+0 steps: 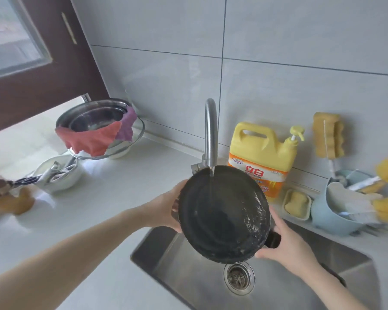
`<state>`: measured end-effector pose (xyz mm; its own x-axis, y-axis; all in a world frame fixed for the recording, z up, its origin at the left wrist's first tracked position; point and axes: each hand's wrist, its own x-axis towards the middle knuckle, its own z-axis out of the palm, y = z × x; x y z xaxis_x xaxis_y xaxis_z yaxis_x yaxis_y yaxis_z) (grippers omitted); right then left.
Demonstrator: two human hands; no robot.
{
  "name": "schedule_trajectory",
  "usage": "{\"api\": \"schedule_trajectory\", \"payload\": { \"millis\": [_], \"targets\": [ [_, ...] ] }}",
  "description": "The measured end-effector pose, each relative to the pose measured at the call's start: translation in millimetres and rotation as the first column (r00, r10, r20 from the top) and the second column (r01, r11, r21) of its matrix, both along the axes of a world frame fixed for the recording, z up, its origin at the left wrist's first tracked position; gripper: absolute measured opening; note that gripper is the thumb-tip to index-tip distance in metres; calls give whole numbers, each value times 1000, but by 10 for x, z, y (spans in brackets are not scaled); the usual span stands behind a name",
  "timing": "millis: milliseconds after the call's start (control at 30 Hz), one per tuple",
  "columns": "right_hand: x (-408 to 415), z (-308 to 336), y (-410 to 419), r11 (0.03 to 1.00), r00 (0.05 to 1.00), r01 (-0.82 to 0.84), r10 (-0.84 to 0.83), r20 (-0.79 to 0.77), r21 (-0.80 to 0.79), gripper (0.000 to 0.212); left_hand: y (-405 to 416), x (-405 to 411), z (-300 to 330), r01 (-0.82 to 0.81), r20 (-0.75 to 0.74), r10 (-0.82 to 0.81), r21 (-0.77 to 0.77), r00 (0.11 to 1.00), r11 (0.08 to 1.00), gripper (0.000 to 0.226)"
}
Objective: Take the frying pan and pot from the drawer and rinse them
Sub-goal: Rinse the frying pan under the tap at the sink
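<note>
A black frying pan point(222, 218) is held tilted above the steel sink point(188, 271), its underside facing me and wet with droplets along the right side. Water runs from the curved faucet point(211, 130) onto the pan's upper edge. My left hand point(166, 206) grips the pan's left rim. My right hand point(285, 245) holds the pan at its lower right, by the dark handle stub point(273, 240). A steel pot point(94, 117) stands on the counter at the back left, inside a glass bowl, with a pink and purple cloth point(94, 139) draped over its rim.
A yellow dish-soap jug point(260, 153) stands behind the pan. A soap dish point(297, 204), a blue basket point(332, 218) of brushes and a yellow sponge point(327, 137) are at the right. A white bowl of utensils point(58, 175) sits on the left counter. The drain strainer point(239, 276) is below the pan.
</note>
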<state>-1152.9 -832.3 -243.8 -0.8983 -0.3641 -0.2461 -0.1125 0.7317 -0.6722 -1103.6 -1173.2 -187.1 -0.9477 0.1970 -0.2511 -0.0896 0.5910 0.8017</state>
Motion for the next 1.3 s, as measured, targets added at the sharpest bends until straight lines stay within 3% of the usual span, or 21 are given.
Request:
{"api": "schedule_trajectory", "payload": {
  "millis": [167, 267, 400, 500, 600, 633, 700, 800, 900, 967, 1033, 1133, 1300],
  "targets": [
    [-41, 338, 269, 986, 968, 78, -39, -247, 148, 135, 324, 31, -415, -115, -296, 88, -75, 951, 991, 123],
    [52, 405, 396, 975, 936, 123, -51, -348, 187, 134, 479, 80, -630, -195, -436, 142, -80, 889, 978, 118],
    [206, 407, 475, 958, 810, 174, -7, -587, 229, 133, 656, 177, -684, -266, -576, 158, -109, 802, 958, 116],
    [265, 392, 611, 941, 714, 257, -33, -699, 218, 122, 728, 152, -696, -291, -716, 120, -120, 688, 949, 120],
    [333, 475, 707, 935, 625, 318, -81, -777, 159, 97, 810, 100, -647, -278, -750, 123, -84, 650, 957, 118],
    [357, 499, 714, 936, 617, 312, -68, -784, 165, 85, 840, 77, -622, -273, -756, 119, -82, 644, 959, 118],
    [381, 533, 745, 940, 637, 285, -39, -770, 188, 82, 893, 19, -594, -269, -768, 113, -80, 630, 960, 119],
    [406, 598, 811, 937, 611, 290, -24, -792, 196, 81, 966, -37, -573, -276, -757, 134, -63, 639, 959, 119],
    [437, 619, 849, 930, 590, 310, -24, -807, 199, 91, 995, -58, -596, -258, -680, 150, -61, 718, 964, 124],
    [443, 628, 842, 928, 660, 294, -23, -751, 230, 122, 975, -60, -642, -230, -619, 125, -92, 776, 969, 124],
    [437, 680, 804, 922, 796, 239, -7, -606, 304, 142, 927, -66, -717, -181, -567, 71, -141, 821, 973, 127],
    [389, 663, 740, 866, 895, 185, 47, -444, 465, 134, 785, -69, -771, -94, -403, 35, -127, 915, 987, 129],
    [194, 658, 512, 918, 989, 27, 34, -147, 395, 127, 528, -66, -587, -10, -113, 5, -42, 994, 999, 123]
  ]
}}
